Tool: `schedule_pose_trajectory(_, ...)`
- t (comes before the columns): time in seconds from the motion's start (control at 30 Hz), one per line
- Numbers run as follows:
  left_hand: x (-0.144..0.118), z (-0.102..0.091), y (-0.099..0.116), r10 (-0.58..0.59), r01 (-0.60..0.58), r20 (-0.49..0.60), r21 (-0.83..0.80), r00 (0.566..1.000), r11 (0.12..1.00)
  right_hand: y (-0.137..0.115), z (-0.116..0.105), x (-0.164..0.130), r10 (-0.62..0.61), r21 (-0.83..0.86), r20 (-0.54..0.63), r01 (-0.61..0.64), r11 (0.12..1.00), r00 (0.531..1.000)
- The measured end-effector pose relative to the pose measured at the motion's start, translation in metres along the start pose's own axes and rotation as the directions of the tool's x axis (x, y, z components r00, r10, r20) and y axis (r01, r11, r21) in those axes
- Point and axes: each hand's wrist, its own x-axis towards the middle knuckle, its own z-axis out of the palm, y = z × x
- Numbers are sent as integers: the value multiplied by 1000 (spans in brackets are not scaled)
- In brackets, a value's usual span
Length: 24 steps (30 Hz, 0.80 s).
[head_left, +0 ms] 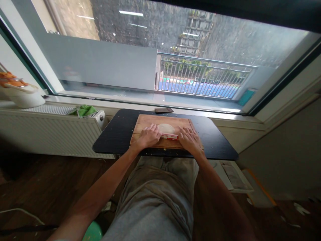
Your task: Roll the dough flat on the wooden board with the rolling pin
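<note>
A wooden cutting board (140, 121) lies on a small black table, with a flat, round, pale piece of dough (166, 128) on it. In front of the dough, partly overlapping its near edge, is a narrow red and white box (170, 136) with printing on it, lying crosswise. My left hand (149, 135) covers the box's left end, its fingers curled over it. Over the right end lies my right hand (189, 138), its fingers pointing forward onto the board. Both ends of the box are hidden beneath my hands.
The black table (112, 134) stands against the windowsill and carries scattered crumbs. A dark flat block (164, 110) lies behind the board. To the left, a radiator (55, 130) holds a green cloth (86, 110) and a white container (23, 95). A green round object (92, 231) is on the floor.
</note>
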Motion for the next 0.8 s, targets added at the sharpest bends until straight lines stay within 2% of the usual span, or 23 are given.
schedule_pose_trajectory(0.1,-9,0,3,3,-3,2,3,1000,1000,-7,-1,-5,81,2,-12,-81,997,997)
schedule_pose_trajectory(0.23,-11,0,3,14,-14,-1,21,1000,1000,-13,-3,-9,105,19,-15,-105,994,994)
schedule_pose_trajectory(0.5,22,-3,-2,-61,62,18,-15,998,998,-8,4,17,173,3,-117,-174,985,978)
schedule_pose_trajectory(0.6,36,-5,-2,-90,90,6,-49,996,995,-1,4,33,195,44,-110,-191,981,975)
schedule_pose_trajectory(0.7,46,-6,-3,-97,95,-37,-64,995,993,5,1,43,173,63,-34,-171,983,984)
schedule_pose_trajectory(0.8,51,-4,-6,-96,90,-85,-75,992,993,6,-3,45,74,64,-11,-73,995,997)
